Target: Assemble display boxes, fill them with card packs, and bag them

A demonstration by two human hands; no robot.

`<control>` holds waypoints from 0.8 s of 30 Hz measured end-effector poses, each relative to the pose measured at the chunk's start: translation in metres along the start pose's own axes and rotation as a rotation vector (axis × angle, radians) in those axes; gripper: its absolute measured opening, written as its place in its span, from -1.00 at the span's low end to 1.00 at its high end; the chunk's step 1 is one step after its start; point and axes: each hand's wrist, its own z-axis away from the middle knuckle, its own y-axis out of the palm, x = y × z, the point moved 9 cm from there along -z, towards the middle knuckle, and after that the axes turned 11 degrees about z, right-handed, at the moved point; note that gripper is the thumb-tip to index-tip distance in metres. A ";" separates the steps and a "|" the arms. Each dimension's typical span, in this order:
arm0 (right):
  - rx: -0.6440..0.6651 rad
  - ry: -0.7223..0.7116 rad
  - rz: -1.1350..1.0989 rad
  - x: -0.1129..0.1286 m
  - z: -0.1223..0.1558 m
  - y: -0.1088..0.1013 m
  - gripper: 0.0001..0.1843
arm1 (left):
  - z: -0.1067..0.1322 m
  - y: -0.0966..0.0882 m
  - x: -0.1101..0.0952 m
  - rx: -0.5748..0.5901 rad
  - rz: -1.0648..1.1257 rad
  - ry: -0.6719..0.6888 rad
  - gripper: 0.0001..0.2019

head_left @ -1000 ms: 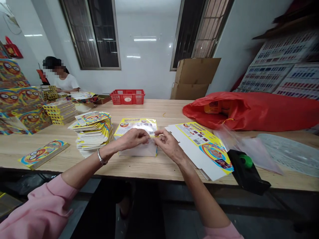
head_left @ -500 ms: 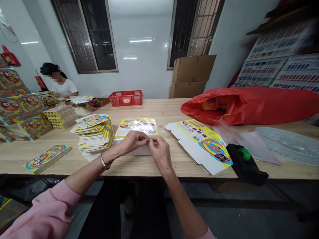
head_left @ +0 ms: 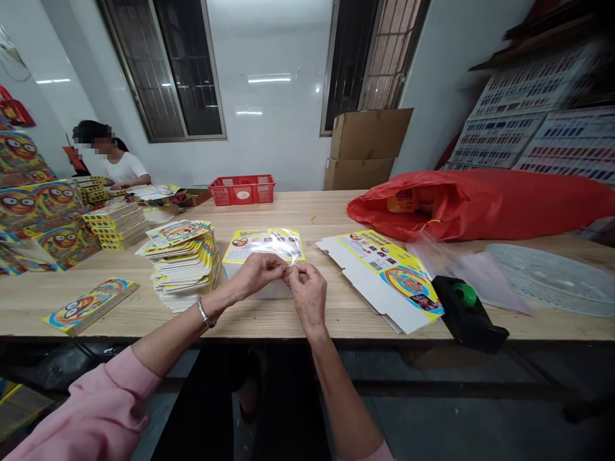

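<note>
In the head view a yellow and white printed box (head_left: 262, 242) lies before me on the table, with glossy clear plastic film (head_left: 294, 251) over its top. Fingertips of my left hand (head_left: 259, 274) and my right hand (head_left: 307, 291) meet at the box's near edge. Both are closed in a pinch, and the film runs down to them; the exact grip is hidden behind the fingers. Left of the box stands a tall stack of printed cards (head_left: 185, 266). Flattened printed cartons (head_left: 384, 275) lie to the right, beside a black tape dispenser (head_left: 468, 314) with a green core.
A long printed box (head_left: 91, 304) lies at the table's left. Stacked boxes (head_left: 115, 224) stand behind it, near a seated person (head_left: 122, 168). Farther back is a red basket (head_left: 243, 190). A red sack (head_left: 471, 202) and pale plastic sheets (head_left: 548, 275) cover the right side.
My fingers stay together at the box's near edge, with the right hand turned slightly and its fingers more curled. The view has shifted a little; the objects on the table have not moved.
</note>
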 end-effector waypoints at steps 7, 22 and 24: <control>0.035 0.109 -0.077 -0.024 0.009 -0.002 -0.79 | 0.001 0.008 -0.012 0.074 -0.141 0.010 -0.76; 0.060 0.121 -0.153 -0.015 0.016 -0.005 -0.76 | 0.000 0.010 -0.019 0.070 -0.275 0.069 -0.83; 0.068 0.108 -0.163 -0.014 0.016 -0.004 -0.76 | 0.001 0.014 -0.021 0.131 -0.296 0.091 -0.82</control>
